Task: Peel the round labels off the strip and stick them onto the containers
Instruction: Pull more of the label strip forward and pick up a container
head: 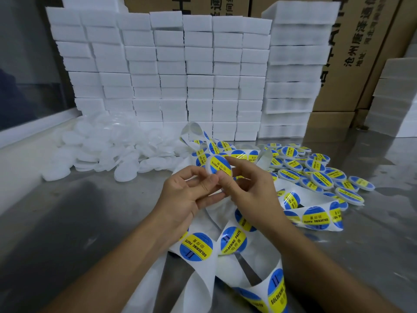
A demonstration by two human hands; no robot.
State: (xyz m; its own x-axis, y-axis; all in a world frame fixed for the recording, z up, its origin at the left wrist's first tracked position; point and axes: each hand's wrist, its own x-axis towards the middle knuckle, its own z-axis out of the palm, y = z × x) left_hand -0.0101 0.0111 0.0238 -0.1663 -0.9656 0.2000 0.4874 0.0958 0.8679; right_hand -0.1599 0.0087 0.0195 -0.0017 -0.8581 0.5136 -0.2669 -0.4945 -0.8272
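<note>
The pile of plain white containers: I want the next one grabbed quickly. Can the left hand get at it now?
Probably not yet: the left hand helps the right hand hold the labelled container. Once freed, yes; the pile of plain containers lies open on its side.

Cool, fairly dim overhead light leaves soft glare on the metal worktop (74, 213), the white foam blocks (171, 71) look blurred, and wide-angle distortion bends the edges.

Grey metal worktop (90, 213). Far edge: stacked white foam blocks (171, 73), cardboard boxes (352, 64) at far right corner. Far left: heap of unlabelled white containers (99, 150). Right side: pile of labelled containers (316, 172). Centre to near edge: tangled label strip (203, 247).
</note>
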